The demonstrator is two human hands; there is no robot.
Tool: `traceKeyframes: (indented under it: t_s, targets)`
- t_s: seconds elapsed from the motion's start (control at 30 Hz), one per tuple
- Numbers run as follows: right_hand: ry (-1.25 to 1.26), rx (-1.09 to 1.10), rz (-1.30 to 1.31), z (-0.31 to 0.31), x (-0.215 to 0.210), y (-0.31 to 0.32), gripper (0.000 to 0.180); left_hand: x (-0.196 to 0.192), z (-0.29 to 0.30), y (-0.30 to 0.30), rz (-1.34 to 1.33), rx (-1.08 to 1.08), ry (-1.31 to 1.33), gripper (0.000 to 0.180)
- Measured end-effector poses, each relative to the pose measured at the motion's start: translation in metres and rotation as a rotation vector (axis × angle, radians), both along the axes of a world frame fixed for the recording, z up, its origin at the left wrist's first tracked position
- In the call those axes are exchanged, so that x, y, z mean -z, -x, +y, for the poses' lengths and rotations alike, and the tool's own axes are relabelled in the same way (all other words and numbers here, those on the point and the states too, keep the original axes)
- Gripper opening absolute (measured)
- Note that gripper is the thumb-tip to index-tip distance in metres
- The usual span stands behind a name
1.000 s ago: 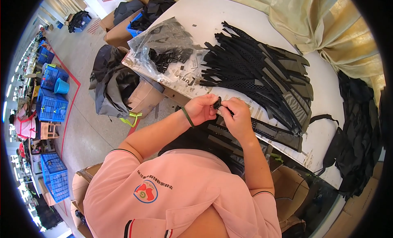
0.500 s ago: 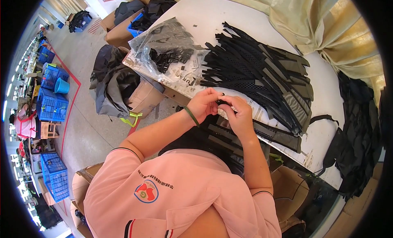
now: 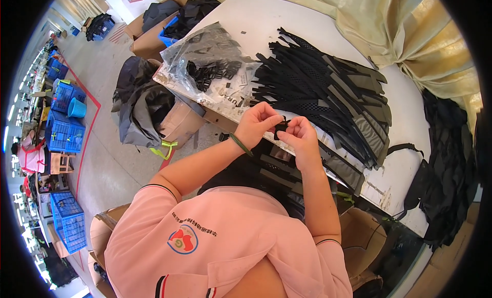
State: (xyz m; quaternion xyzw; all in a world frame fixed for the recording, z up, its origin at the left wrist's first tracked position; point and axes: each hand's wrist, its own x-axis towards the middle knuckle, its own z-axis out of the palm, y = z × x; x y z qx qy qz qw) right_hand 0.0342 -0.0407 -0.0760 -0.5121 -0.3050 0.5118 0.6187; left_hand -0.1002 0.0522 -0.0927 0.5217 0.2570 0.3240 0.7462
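My left hand [image 3: 258, 126] and my right hand [image 3: 302, 139] meet over the table's near edge, fingertips pinched around a small black piece [image 3: 281, 127]. It looks like a strap end or a buckle; the fingers partly hide it. From beside my right hand a black and grey mesh strap [image 3: 342, 170] runs along the table edge; whether it joins the held piece is hidden. Just beyond my hands lies a heap of similar straps [image 3: 323, 93]. Left of that heap, black plastic buckles [image 3: 210, 74] lie in and around an open clear plastic bag [image 3: 205, 42].
The white table [image 3: 256, 11] has a worn near edge. Dark fabric drapes over a carton [image 3: 182, 125] to its left. Black fabric pieces [image 3: 443, 170] hang at the right, below a gold curtain [image 3: 394, 26]. Blue crates [image 3: 66, 131] line the aisle at far left.
My hands have drawn slightly apart, and more of the black piece shows between them. The mesh strap along the table edge has slid left and toward me.
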Motion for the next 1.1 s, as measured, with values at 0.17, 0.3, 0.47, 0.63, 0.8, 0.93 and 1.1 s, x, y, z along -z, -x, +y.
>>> traceKeyframes:
  t_s: [0.17, 0.3, 0.47, 0.63, 0.8, 0.93, 1.1]
  targets:
    - [0.058, 0.018, 0.074, 0.000, 0.004, 0.002, 0.028, 0.001, -0.003, 0.004, 0.005, 0.035, -0.137, 0.010]
    - [0.086, 0.067, 0.168, -0.003, 0.010, -0.002, 0.028, 0.002, -0.009, 0.004, -0.032, 0.115, -0.177, 0.011]
    - [-0.009, 0.135, 0.294, -0.008, -0.003, 0.012, 0.019, 0.014, -0.008, 0.006, -0.153, 0.210, -0.220, 0.019]
    - [0.098, -0.036, 0.118, -0.008, -0.009, -0.008, 0.017, 0.009, -0.003, 0.010, -0.085, 0.186, -0.487, 0.022]
    - [0.066, -0.065, -0.335, -0.004, 0.001, -0.014, 0.013, 0.007, -0.009, 0.015, 0.053, 0.319, -0.520, 0.023]
    - [0.082, -0.052, -0.316, -0.003, -0.011, -0.018, 0.012, 0.000, -0.022, 0.027, -0.087, 0.394, -0.025, 0.031]
    - [-0.099, 0.392, -1.566, 0.007, -0.017, -0.087, 0.029, 0.025, -0.024, 0.077, -0.070, 0.125, 0.420, 0.026]
